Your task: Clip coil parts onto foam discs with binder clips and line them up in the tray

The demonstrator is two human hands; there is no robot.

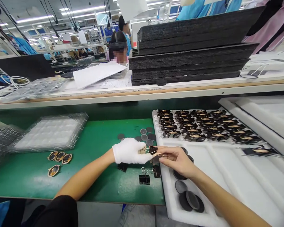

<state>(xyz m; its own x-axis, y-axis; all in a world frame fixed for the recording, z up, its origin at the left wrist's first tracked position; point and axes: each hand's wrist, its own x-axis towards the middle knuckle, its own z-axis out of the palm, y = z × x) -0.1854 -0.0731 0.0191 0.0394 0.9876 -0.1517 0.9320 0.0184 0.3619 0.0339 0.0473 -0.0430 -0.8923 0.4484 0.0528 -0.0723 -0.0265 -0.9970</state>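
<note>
Across the far shelf, a tall stack of black foam sheets (191, 47) sits above my bench. Below it, the green work mat (61, 170) covers the bench's left part, and a big white foam tray (239, 176) fills the right, its top rows packed with clipped dark parts (203, 126). A pile of clear plastic blister trays (52, 132) lies on the mat's far left, with four small gold-rimmed oval pieces (59, 160) just in front of it.

My left hand (130, 151), in a white glove, and my bare right hand (177, 159) meet over the tray's left edge. Both are closed in a pinch on one small black binder clip (153, 150): my gloved fingertips grip its wire handles from the left, my right fingers hold its body and a dark round disc (155, 160) against it. I cannot tell whether the clip's mouth is open.

More grey round discs (146, 136) lie loose on the mat behind my hands, others (189, 198) in the tray's near corner. Spare black binder clips (144, 179) rest on the mat under my wrists.
</note>
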